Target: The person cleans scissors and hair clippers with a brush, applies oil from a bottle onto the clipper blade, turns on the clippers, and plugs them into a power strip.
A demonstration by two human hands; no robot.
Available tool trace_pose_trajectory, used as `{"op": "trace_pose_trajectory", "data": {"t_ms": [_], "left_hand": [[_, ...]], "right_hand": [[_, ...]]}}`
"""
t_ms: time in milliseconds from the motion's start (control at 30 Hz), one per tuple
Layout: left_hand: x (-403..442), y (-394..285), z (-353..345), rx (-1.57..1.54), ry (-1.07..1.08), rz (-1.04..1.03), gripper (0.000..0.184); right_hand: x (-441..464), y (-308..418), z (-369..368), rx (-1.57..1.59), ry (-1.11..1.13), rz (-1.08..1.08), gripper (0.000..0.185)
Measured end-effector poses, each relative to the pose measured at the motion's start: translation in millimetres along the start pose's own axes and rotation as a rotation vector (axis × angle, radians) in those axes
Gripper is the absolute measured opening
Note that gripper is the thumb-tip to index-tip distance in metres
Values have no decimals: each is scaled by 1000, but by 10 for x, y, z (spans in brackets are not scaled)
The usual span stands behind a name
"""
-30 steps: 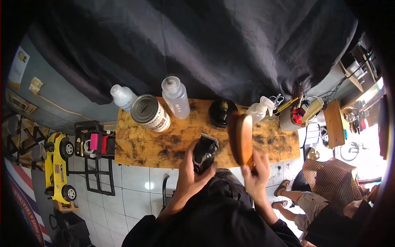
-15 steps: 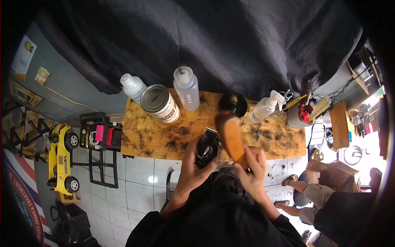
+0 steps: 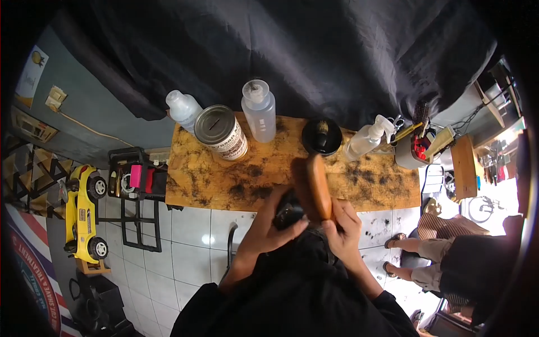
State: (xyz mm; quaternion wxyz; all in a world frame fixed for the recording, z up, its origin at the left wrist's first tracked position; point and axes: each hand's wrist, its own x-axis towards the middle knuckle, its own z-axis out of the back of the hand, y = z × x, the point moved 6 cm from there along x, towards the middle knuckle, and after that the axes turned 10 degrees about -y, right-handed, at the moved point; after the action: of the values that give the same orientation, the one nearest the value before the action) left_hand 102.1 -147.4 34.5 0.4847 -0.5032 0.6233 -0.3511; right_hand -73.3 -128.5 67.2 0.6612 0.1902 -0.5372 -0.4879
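My left hand (image 3: 263, 233) is gripping a black hair clipper (image 3: 288, 211), the fingers closing around its body and the thumb pressing along its near side. My right hand (image 3: 343, 229) is gripping a brush with a smooth orange-brown wooden back and dark bristles (image 3: 319, 186), the thumb and fingers pinching its lower end. I am holding the brush nearly upright, its bristle side facing the clipper; the bristles are blurring, so I cannot tell whether they are touching it. Both things are sitting in my hands at the near edge of the wooden table with black mottling (image 3: 208, 185), the brush's upper end reaching over the tabletop. Toward the far side, a cylindrical can with a slotted grey lid and printed label (image 3: 229, 137) is standing between a whitish translucent bottle (image 3: 183, 110) and a tall clear plastic bottle (image 3: 261, 118). Farther right, a round black bowl (image 3: 310, 148) is holding a dark object that I cannot make out, and a clear spray bottle with a white nozzle (image 3: 364, 141) is leaning in my view beside a light-coloured container of combs and tools (image 3: 409, 155). A dark curtain (image 3: 281, 50) is hanging behind everything, and a person in light shorts (image 3: 429, 258) is showing off to my right.
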Motion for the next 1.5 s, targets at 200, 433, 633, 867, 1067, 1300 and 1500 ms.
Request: {"op": "trace_pose_trajectory", "data": {"t_ms": [200,433,633,867,1067,1300,1500], "left_hand": [[-112,-75,-335,355,422,-349,61],[42,3,-80,179,287,-189,63],[-49,41,-273,114,451,-76,74],[-11,232,-174,-162,305,85,77],[-108,141,-227,-426,132,210,70],[-30,281,-233,-439,313,180,57],[-20,278,-398,-454,300,222,49]], "right_hand": [[244,-126,109,146,-216,-378,34],[-22,-20,60,31,-46,-215,35],[161,-296,135,139,-188,-517,32],[-2,-69,120,-3,-38,-127,38],[-13,-203,230,215,-243,-543,36],[-46,-13,162,-44,-122,-15,41],[-70,-232,356,53,-377,-260,33]]}}
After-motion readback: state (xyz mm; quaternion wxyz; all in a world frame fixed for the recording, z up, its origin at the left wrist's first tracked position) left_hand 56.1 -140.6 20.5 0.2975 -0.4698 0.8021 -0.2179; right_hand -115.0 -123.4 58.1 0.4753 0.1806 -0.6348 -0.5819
